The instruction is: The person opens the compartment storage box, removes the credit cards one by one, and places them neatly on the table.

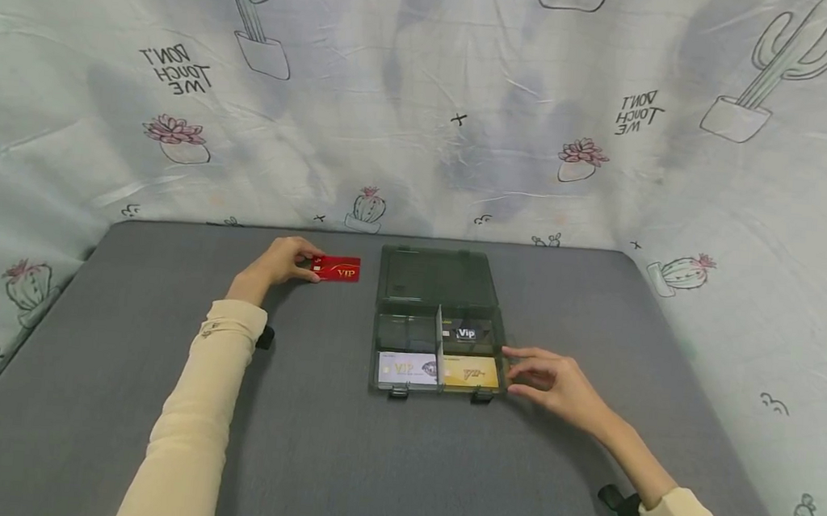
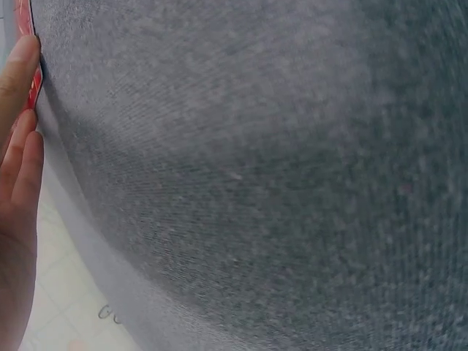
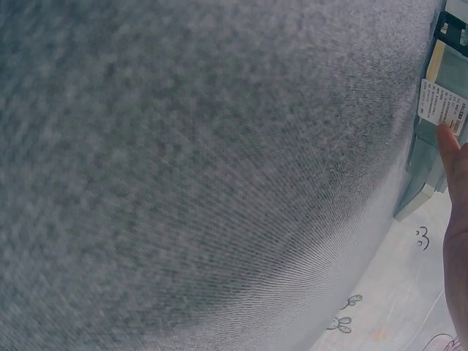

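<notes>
A red VIP card (image 1: 343, 269) is pinched at its left end between the thumb and fingers of my left hand (image 1: 284, 262), left of the box. In the left wrist view only a sliver of the red card (image 2: 34, 88) shows. A dark clear plastic box (image 1: 437, 278) lies with its lid folded back. Its front compartments hold a white VIP card (image 1: 399, 369) and a gold card (image 1: 466, 372); a black Vip card (image 1: 466, 334) lies back right. My right hand (image 1: 557, 383) touches the box's right side with loosely bent fingers. The right wrist view shows a fingertip at a white label (image 3: 441, 104) there.
The box stands on a grey table (image 1: 297, 443), whose far edge meets a hanging cloth (image 1: 422, 153) printed with cacti. A thin divider (image 1: 440, 337) separates the left and right compartments. Two latches (image 1: 399, 393) stick out along the box's front edge.
</notes>
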`<move>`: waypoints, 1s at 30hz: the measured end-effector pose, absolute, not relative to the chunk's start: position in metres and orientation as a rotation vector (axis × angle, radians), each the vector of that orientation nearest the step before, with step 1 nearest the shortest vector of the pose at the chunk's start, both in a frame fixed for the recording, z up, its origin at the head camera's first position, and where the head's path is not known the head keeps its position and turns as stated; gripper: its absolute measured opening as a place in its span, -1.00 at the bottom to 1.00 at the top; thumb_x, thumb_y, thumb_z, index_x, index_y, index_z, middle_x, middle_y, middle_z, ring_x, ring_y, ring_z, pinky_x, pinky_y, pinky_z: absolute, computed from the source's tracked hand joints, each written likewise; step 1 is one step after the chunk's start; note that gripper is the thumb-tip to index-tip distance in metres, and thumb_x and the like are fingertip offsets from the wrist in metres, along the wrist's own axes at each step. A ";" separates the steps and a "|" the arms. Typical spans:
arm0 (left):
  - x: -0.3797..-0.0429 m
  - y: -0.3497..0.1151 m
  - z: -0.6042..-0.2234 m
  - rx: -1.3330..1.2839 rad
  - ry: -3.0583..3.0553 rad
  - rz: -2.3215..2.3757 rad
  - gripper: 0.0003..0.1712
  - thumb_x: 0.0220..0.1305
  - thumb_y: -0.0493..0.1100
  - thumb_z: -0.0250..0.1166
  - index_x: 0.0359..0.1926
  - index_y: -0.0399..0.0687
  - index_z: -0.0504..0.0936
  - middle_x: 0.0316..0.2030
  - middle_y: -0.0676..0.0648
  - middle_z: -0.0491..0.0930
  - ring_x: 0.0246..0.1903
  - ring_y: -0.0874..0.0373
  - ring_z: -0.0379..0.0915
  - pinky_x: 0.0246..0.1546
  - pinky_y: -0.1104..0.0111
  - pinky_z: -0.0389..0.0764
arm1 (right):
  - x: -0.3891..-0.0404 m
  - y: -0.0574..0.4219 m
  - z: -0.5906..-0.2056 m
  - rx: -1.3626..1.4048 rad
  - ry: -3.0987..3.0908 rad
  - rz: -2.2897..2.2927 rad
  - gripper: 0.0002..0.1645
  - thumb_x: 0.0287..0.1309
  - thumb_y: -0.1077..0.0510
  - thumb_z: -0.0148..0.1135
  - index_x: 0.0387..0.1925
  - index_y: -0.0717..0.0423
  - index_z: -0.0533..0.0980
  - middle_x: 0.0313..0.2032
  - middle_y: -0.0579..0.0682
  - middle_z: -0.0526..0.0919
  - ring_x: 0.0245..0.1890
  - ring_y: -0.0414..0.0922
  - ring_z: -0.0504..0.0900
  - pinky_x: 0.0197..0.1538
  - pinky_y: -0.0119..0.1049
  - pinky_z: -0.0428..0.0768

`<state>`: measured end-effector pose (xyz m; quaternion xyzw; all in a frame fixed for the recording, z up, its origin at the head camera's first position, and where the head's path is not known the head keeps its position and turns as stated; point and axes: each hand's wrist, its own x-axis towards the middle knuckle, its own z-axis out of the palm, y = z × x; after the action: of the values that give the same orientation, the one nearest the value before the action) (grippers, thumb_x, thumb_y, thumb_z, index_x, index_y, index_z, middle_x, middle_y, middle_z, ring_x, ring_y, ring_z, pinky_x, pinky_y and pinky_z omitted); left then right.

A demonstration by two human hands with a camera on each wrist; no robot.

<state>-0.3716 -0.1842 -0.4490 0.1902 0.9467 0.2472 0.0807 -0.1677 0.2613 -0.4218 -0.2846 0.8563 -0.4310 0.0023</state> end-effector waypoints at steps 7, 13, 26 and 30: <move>-0.368 -0.198 -0.451 0.514 2.813 0.807 -0.42 0.08 -0.24 0.45 0.15 -0.30 0.54 0.11 -0.36 0.49 0.09 -0.20 0.43 0.11 0.01 0.42 | -0.165 0.259 -0.421 -0.881 2.684 -1.348 -0.73 -0.17 0.55 0.39 -0.32 0.35 0.62 0.00 0.40 0.56 -0.09 0.25 0.60 -0.14 -0.11 0.61; -0.357 -0.211 -0.446 0.421 2.752 0.995 -0.43 0.13 -0.27 0.41 0.17 -0.34 0.51 0.13 -0.35 0.49 0.11 -0.19 0.43 0.12 0.03 0.43 | -0.165 0.259 -0.421 -0.888 2.697 -1.326 -0.74 -0.16 0.54 0.39 -0.33 0.35 0.62 0.00 0.40 0.56 -0.10 0.24 0.61 -0.15 -0.12 0.61; -0.305 -0.208 -0.436 0.449 2.729 1.323 -0.52 0.26 -0.23 0.30 0.15 -0.39 0.51 0.08 -0.36 0.53 0.09 -0.20 0.46 0.01 0.03 0.50 | -0.176 0.277 -0.451 -0.938 2.698 -1.337 -0.77 -0.05 0.37 0.42 -0.26 0.18 0.65 0.07 0.27 0.56 -0.06 0.13 0.62 -0.12 -0.29 0.62; -0.282 -0.192 -0.432 0.473 2.655 1.402 -0.53 0.24 -0.23 0.33 0.12 -0.39 0.53 0.05 -0.35 0.55 0.05 -0.16 0.50 -0.03 0.11 0.55 | -0.177 0.278 -0.449 -0.943 2.706 -1.329 -0.77 -0.05 0.36 0.43 -0.27 0.16 0.65 0.06 0.24 0.58 -0.06 0.11 0.63 -0.11 -0.34 0.61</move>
<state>-0.2823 -0.1921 -0.4318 0.1554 0.8725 0.4605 0.0509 -0.1765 0.2784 -0.4493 -0.2985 0.8567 -0.4206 -0.0087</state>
